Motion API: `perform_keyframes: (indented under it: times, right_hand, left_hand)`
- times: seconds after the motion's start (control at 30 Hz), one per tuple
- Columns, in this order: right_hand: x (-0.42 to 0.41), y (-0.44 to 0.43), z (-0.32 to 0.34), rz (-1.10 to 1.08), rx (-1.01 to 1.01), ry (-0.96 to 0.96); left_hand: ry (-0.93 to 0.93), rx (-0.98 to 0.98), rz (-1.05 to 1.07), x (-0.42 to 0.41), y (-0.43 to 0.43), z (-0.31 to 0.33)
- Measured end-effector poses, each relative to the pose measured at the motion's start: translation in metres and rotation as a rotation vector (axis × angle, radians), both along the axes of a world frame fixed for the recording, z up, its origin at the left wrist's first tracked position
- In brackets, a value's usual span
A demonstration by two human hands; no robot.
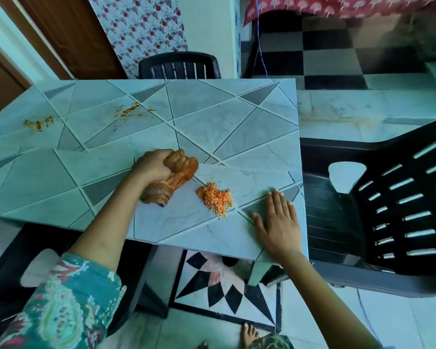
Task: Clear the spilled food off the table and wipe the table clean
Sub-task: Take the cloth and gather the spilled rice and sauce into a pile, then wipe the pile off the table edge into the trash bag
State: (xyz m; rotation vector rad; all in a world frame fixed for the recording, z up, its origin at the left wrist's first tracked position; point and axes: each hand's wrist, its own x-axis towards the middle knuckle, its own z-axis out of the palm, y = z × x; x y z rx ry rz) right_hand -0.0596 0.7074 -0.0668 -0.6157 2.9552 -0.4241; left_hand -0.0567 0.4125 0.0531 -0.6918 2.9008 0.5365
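Note:
A pile of orange spilled food lies on the tile-patterned table, near its right front corner. My left hand is shut on a crumpled orange-brown cloth that rests on the table just left of the pile. My right hand lies flat, fingers apart, on the table right of the pile, close to the table's right edge. Two orange smears stay further back: one smear at the middle left, another smear near the left edge.
A black plastic chair stands right of the table, another chair behind it, and a third chair at my left under the table's front edge. My bare foot is on the patterned floor below.

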Motion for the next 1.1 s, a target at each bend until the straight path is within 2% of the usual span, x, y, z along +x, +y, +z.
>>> perform_keyframes:
  times: [0.13, 0.33, 0.43, 0.53, 0.63, 0.7, 0.77, 0.93, 1.1]
  right_hand:
    - [0.001, -0.002, 0.001, 0.013, -0.035, -0.004]
    - [0.004, -0.015, 0.011, 0.059, -0.12, 0.012]
    - [0.009, -0.025, 0.018, 0.093, -0.189, 0.042]
    - [0.022, -0.043, 0.028, 0.147, -0.311, 0.091]
    - [0.045, -0.068, 0.043, 0.259, -0.497, 0.095]
    - [0.071, -0.092, 0.056, 0.367, -0.599, 0.07]
    - [0.096, -0.113, 0.067, 0.465, -0.644, 0.04]
    - [0.187, -0.182, 0.082, 0.779, -0.556, 0.038]
    - [0.309, -0.24, 0.09, 1.017, -0.515, 0.038]
  left_hand:
    - [-0.146, -0.312, 0.136, 0.026, -0.007, -0.009]
    - [-0.105, -0.332, 0.144, 0.034, 0.019, -0.048]
    - [-0.025, -0.089, 0.202, 0.044, 0.012, -0.048]
    - [0.314, 0.299, 0.307, 0.078, 0.003, -0.039]
    - [0.613, 0.397, 0.351, 0.134, 0.021, -0.031]
    - [0.743, 0.298, 0.369, 0.18, 0.032, -0.029]
    - [0.785, 0.143, 0.36, 0.222, 0.037, -0.032]
    - [0.722, -0.114, 0.557, 0.35, 0.016, -0.024]
    - [0.568, -0.318, 0.759, 0.497, 0.003, -0.018]
